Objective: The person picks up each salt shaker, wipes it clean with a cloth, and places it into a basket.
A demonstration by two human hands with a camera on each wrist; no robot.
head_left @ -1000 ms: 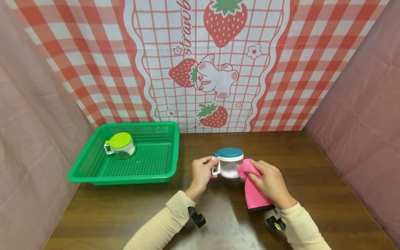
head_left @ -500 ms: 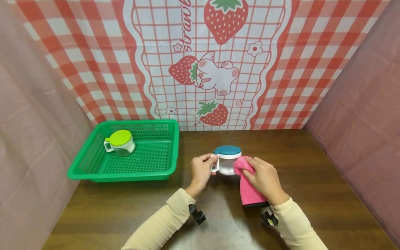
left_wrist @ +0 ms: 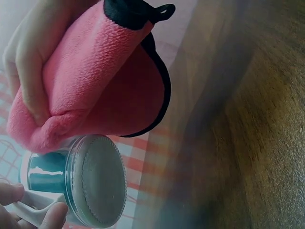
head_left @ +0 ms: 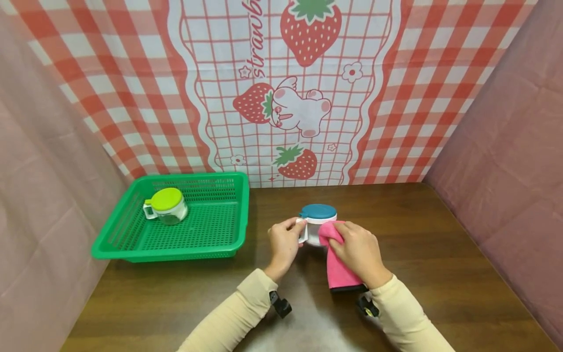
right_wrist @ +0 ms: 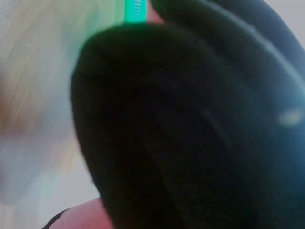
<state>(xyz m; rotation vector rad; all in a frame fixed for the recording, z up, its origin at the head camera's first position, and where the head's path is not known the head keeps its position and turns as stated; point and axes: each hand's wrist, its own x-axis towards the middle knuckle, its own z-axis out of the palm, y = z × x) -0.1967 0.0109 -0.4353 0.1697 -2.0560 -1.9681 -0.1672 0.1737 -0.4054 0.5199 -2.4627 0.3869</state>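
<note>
Since the left hand point(head_left: 283, 244) has its fingers point(left_wrist: 54, 216) pinching the jar point(head_left: 315, 222) by its handle point(left_wrist: 43, 198), probably the side's free for the cloth point(head_left: 340, 271) bunched in the right hand's point(head_left: 360, 252) fingers. Jar's off the desk point(head_left: 418, 239), base point(left_wrist: 105, 181) showing, toward the back edge, beyond the basket's point(head_left: 176, 253) right edge.

the head view is evenly bright and fairly clear; pale glare lies on the bench point(head_left: 308, 337) nearer the wearer than the hands point(head_left: 283, 243) point(head_left: 359, 252), with soft shadow beneath them. the left wrist view is dimmer. an unfocused dark shape point(right_wrist: 157, 124) blocks most of the hazy right wrist view.
</note>
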